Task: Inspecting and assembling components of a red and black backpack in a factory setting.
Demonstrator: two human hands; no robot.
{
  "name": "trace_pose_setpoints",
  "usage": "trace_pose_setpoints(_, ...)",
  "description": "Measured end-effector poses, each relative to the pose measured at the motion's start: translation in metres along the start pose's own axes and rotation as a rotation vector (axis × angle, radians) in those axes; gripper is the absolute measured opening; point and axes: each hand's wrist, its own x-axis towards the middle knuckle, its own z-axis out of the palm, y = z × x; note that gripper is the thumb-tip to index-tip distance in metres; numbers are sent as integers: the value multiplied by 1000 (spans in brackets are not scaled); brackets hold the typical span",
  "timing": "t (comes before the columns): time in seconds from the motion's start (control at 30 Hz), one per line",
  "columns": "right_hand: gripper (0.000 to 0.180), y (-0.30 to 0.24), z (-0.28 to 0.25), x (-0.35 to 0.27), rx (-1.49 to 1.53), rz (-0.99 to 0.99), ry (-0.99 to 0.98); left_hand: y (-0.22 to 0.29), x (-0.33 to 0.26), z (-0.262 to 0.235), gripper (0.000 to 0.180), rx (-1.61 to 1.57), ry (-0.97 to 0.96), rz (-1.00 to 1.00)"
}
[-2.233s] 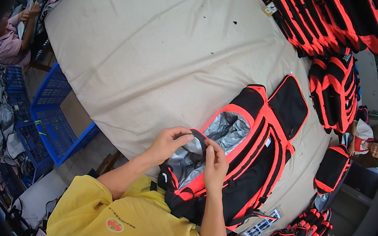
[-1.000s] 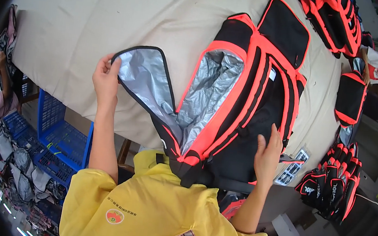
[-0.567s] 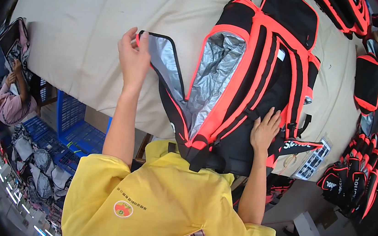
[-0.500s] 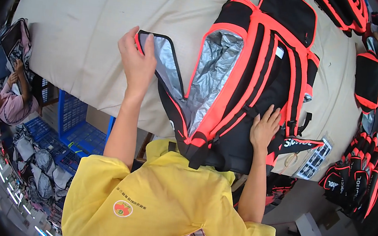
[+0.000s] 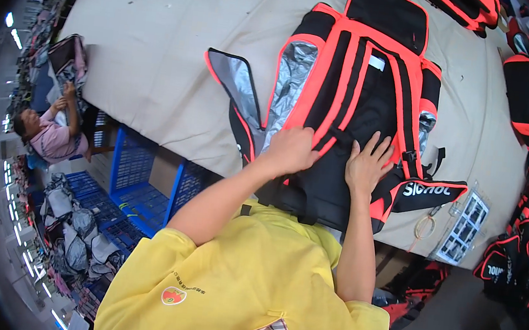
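Observation:
A black and neon-coral backpack [image 5: 374, 102] lies on the covered table, its straps facing up and its bottom end close to my body. My left hand [image 5: 293, 150] is closed at the bag's left edge, by the lower part of a shoulder strap [image 5: 341, 108]; its fingertips are partly hidden. Flat on the black back panel rests my right hand [image 5: 367, 166], fingers spread, holding nothing. On the left, a side pocket hangs unzipped, showing silver lining [image 5: 293, 78]. Its loose flap [image 5: 232, 78] lies folded outward. A side wing with white lettering [image 5: 429, 192] sticks out at the lower right.
A clear sheet of dark pieces [image 5: 460, 231] and a ring of cord [image 5: 425, 227] lie at the table's right edge. More matching bags [image 5: 516, 256] stand at the right. Blue plastic crates [image 5: 140, 178] and another person [image 5: 56, 124] are at the left.
My left hand has let go of the pocket flap and moved right to the bag's edge by the strap. My right hand stays on the back panel. The view has shifted slightly.

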Motion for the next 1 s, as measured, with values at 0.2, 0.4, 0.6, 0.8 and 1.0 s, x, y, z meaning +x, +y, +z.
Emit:
trace_pose_setpoints(0.2, 69, 15, 12, -6, 83, 17, 121, 41, -20, -155, 28, -1319, -116, 175)
trace_pose_setpoints(0.4, 65, 15, 6, -7, 188, 0, 203, 62, -44, -209, 34, -1100, 139, 131)
trace_pose_setpoints(0.6, 64, 19, 7, -13, 235, -19, 237, 63, -59, -195, 34, -1143, 306, 50)
trace_pose_setpoints(0.8, 65, 20, 1, -18, 253, -36, 226, 37, -71, -186, 29, -1124, 305, 52)
trace_pose_setpoints(1.0, 65, 18, -17, -9, 253, -41, 202, -25, -76, -146, 14, -981, 55, 25)
